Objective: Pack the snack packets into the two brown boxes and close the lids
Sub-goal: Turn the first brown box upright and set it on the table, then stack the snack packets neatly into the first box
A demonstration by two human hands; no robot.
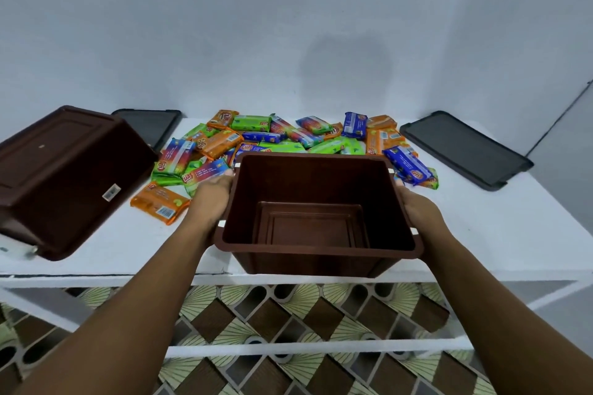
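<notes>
An empty brown box [321, 258] stands upright at the table's front edge with its opening up. My left hand [210, 199] holds its left wall and my right hand [417, 208] holds its right wall, fingers hidden behind the rim. A second brown box [61, 176] lies upside down and tilted at the left, bottom up. Several snack packets [288, 138] in orange, green, blue and red are heaped behind the upright box. Two dark lids lie flat at the back: one on the left [150, 125], one on the right [465, 147].
The white table [481, 234] backs onto a pale wall. Its front edge runs just below the held box, with a white frame and patterned floor [288, 314] beneath. Bare tabletop shows at the right front.
</notes>
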